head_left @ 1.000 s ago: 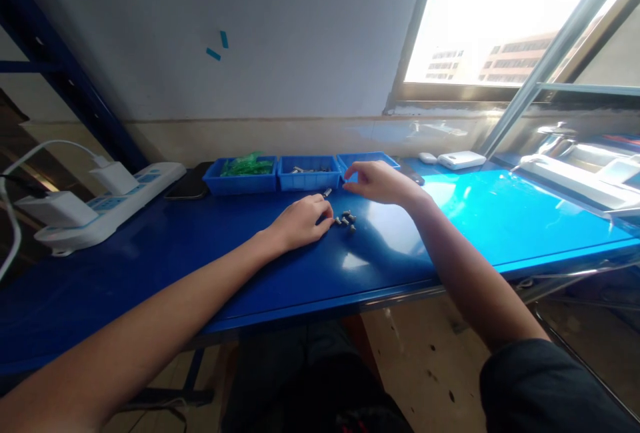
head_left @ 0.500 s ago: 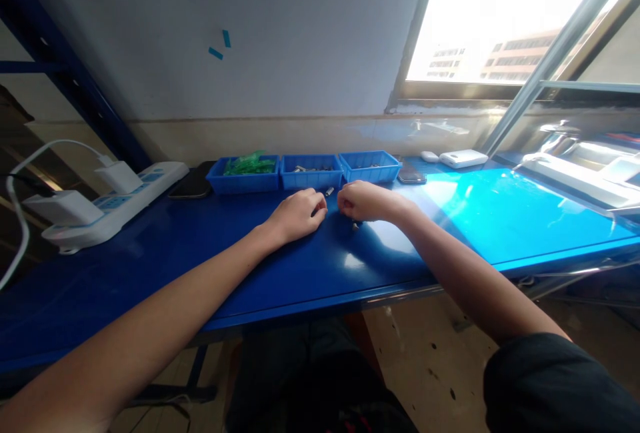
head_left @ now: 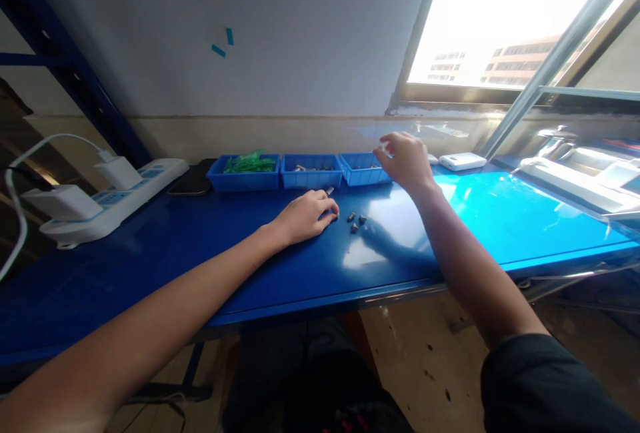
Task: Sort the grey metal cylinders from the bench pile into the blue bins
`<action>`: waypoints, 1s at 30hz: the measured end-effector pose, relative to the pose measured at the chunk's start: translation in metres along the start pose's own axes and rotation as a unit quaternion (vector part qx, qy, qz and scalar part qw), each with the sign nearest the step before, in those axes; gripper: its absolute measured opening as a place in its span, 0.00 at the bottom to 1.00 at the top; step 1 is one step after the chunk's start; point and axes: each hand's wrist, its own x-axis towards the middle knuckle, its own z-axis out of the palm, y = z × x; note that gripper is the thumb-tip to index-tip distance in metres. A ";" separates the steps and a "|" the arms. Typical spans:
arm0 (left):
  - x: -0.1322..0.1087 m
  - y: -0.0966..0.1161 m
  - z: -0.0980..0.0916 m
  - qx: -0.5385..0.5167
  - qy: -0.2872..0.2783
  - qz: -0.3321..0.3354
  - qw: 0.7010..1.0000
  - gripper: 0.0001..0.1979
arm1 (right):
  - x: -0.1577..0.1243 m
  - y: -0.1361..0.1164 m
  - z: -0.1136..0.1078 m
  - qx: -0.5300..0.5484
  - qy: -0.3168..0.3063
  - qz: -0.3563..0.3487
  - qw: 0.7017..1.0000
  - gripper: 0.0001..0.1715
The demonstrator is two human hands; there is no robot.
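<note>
My left hand (head_left: 311,214) rests on the blue table with its fingers curled down. Its thumb and fingertips close around something small that I cannot make out. Beside it lie several small metal pieces, among them a dark fitting (head_left: 355,227) and another fitting (head_left: 363,219). A slim metal piece (head_left: 329,191) lies behind the left hand. My right hand (head_left: 406,158) is raised at the right end of the right blue bin (head_left: 367,177). Thumb and forefinger are bent but apart, with nothing clearly visible between them.
Left of that bin stand a middle blue bin (head_left: 313,181) with small metal parts and a left bin (head_left: 243,184) with green plastic pieces. A dark phone (head_left: 193,178) and a white power strip (head_left: 117,201) lie left. A white device (head_left: 463,161) sits at back right.
My right hand has lifted off the table and moved right and back to the right bin, uncovering the small metal pieces. My left hand has shifted slightly right.
</note>
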 end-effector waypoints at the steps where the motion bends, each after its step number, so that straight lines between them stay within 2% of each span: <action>1: 0.000 0.000 0.001 -0.001 0.000 0.002 1.000 0.11 | -0.001 0.003 0.003 -0.020 -0.064 0.009 0.998 0.14; 3: 0.000 -0.002 0.003 -0.012 0.009 -0.007 1.000 0.10 | -0.006 0.000 0.007 -0.020 -0.173 -0.010 0.985 0.15; 5: 0.001 -0.005 0.004 -0.044 0.032 -0.035 0.998 0.10 | -0.014 -0.013 0.010 0.025 -0.264 -0.081 0.961 0.15; 7: 0.002 -0.008 0.005 -0.094 0.068 -0.075 0.990 0.12 | -0.022 -0.030 0.012 0.081 -0.318 -0.164 0.930 0.15; 8: 0.002 -0.010 0.005 -0.120 0.083 -0.091 0.985 0.13 | -0.025 -0.037 0.014 0.102 -0.324 -0.193 0.921 0.14; 11: 0.003 -0.013 0.002 -0.179 0.106 -0.112 0.972 0.17 | -0.032 -0.050 0.021 0.130 -0.282 -0.226 0.923 0.09; 14: 0.003 -0.014 -0.001 -0.232 0.113 -0.122 0.958 0.19 | -0.034 -0.052 0.025 0.139 -0.234 -0.238 0.932 0.07; 17: 0.004 -0.011 -0.003 -0.290 0.124 -0.129 0.940 0.21 | -0.034 -0.052 0.020 0.144 -0.195 -0.259 0.935 0.08; 19: 0.003 -0.007 -0.003 -0.300 0.124 -0.120 0.938 0.22 | -0.032 -0.051 0.014 0.150 -0.144 -0.274 0.939 0.09; 22: 0.001 0.000 -0.002 -0.228 0.092 -0.078 0.966 0.17 | -0.022 -0.043 0.005 0.150 -0.007 -0.237 0.960 0.13; 24: 0.000 0.005 0.001 -0.150 0.051 -0.029 0.987 0.15 | -0.014 -0.031 0.004 0.114 0.071 -0.152 0.979 0.16; 25: -0.001 0.007 0.002 -0.114 0.031 -0.006 0.993 0.16 | -0.010 -0.024 0.004 0.080 0.081 -0.103 0.988 0.16; 26: -0.001 0.009 0.004 -0.084 0.012 0.014 0.996 0.17 | -0.006 -0.016 0.006 0.041 0.062 -0.058 0.996 0.17; 28: 0.000 0.011 0.006 -0.040 -0.009 0.037 0.998 0.18 | -0.003 -0.004 0.009 -0.033 -0.041 -0.003 0.999 0.17; 30: 0.000 0.010 0.006 -0.010 -0.011 0.034 0.999 0.16 | -0.005 -0.001 0.011 -0.064 -0.159 -0.001 0.985 0.18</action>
